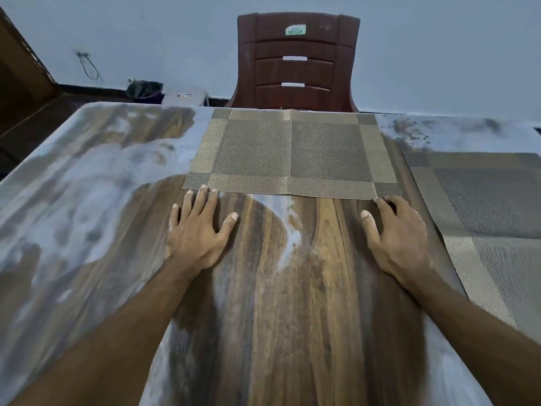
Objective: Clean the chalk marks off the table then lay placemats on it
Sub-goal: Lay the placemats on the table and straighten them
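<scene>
Two hands, left [196, 230] and right [398, 233], lie flat and empty at the woven placemat's [292, 153] near edge; we should square it to the bench [292, 303] edge, pressing evenly

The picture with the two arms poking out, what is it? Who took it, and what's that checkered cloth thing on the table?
A person wore a camera on their head, so you see their own arms reaching forward. There is only this one view. The left hand and right hand lie flat on a wooden table, fingertips touching the near edge of a woven placemat. Nothing is gripped; the fingers only rest there. A second placemat lies to the right. Pale chalk smears still cover much of the table. Behind the table stands a brown plastic chair.
</scene>
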Action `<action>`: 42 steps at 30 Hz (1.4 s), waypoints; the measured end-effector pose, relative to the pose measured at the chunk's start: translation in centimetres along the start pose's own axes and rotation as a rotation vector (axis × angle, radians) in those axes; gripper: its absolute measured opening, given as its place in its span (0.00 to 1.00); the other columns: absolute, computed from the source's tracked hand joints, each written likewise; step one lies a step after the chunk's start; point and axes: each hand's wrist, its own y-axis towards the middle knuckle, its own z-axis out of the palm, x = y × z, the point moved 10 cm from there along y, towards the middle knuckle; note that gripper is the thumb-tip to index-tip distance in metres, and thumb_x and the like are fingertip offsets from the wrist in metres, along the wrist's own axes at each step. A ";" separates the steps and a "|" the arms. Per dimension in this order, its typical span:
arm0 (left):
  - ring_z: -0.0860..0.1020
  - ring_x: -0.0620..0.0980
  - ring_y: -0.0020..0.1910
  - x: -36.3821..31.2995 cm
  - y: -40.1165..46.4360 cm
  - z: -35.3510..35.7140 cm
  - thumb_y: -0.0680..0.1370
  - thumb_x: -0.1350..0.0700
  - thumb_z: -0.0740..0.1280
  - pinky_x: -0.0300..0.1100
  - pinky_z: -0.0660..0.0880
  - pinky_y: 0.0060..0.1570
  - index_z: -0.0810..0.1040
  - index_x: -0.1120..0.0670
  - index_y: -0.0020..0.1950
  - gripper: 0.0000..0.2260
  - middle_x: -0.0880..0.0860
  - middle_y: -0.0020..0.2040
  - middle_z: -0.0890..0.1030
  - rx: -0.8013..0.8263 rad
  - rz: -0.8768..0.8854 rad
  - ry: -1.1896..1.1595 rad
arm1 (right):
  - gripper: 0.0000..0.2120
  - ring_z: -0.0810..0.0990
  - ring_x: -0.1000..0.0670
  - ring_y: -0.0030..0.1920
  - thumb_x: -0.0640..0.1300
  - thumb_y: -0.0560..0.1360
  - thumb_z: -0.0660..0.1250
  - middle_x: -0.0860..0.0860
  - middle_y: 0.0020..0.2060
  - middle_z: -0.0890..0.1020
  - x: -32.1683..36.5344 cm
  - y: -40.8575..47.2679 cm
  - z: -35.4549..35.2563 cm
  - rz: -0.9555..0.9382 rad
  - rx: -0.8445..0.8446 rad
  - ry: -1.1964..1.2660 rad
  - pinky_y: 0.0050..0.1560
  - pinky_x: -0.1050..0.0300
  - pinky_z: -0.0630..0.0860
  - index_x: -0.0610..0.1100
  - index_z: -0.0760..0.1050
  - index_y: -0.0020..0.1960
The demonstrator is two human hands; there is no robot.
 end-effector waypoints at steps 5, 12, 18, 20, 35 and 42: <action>0.48 0.50 0.81 0.0 0.0 0.0 0.77 0.29 0.42 0.55 0.44 0.78 0.54 0.47 0.81 0.37 0.47 0.82 0.51 0.006 0.003 0.004 | 0.24 0.70 0.41 0.69 0.53 0.81 0.59 0.42 0.68 0.72 0.0 0.0 0.0 -0.002 -0.004 0.004 0.71 0.40 0.63 0.39 0.72 0.70; 0.47 0.51 0.81 -0.1 0.0 -0.1 0.78 0.29 0.43 0.54 0.45 0.78 0.54 0.48 0.81 0.36 0.48 0.82 0.51 0.010 0.008 -0.002 | 0.25 0.70 0.41 0.69 0.55 0.81 0.58 0.42 0.68 0.72 -0.1 0.1 0.2 -0.012 -0.007 -0.001 0.71 0.40 0.64 0.39 0.72 0.70; 0.46 0.51 0.81 -0.2 0.0 0.2 0.76 0.28 0.40 0.55 0.45 0.78 0.51 0.48 0.81 0.39 0.49 0.82 0.49 0.044 0.013 0.057 | 0.25 0.69 0.42 0.70 0.57 0.81 0.57 0.43 0.68 0.72 -0.3 0.1 0.4 -0.021 -0.013 -0.009 0.71 0.40 0.63 0.40 0.72 0.70; 0.46 0.51 0.81 -0.2 0.0 0.1 0.77 0.28 0.41 0.55 0.45 0.78 0.51 0.48 0.81 0.38 0.48 0.82 0.49 0.044 0.013 0.048 | 0.25 0.69 0.42 0.70 0.57 0.81 0.57 0.43 0.68 0.72 -0.3 0.2 0.4 -0.025 -0.017 0.002 0.71 0.40 0.63 0.40 0.72 0.69; 0.49 0.49 0.80 -0.9 -0.2 -0.6 0.81 0.34 0.48 0.55 0.46 0.78 0.58 0.47 0.79 0.31 0.47 0.81 0.54 0.010 0.060 -0.023 | 0.25 0.69 0.45 0.71 0.58 0.82 0.55 0.46 0.70 0.72 -0.3 0.4 0.9 -0.079 -0.030 -0.030 0.72 0.40 0.62 0.42 0.72 0.69; 0.54 0.54 0.79 -1.4 -0.7 -1.7 0.82 0.39 0.51 0.57 0.51 0.77 0.65 0.51 0.76 0.26 0.52 0.79 0.61 -0.036 0.065 -0.026 | 0.22 0.72 0.42 0.66 0.56 0.82 0.57 0.44 0.64 0.75 -0.2 0.3 0.2 -0.076 -0.058 0.023 0.68 0.42 0.67 0.41 0.74 0.65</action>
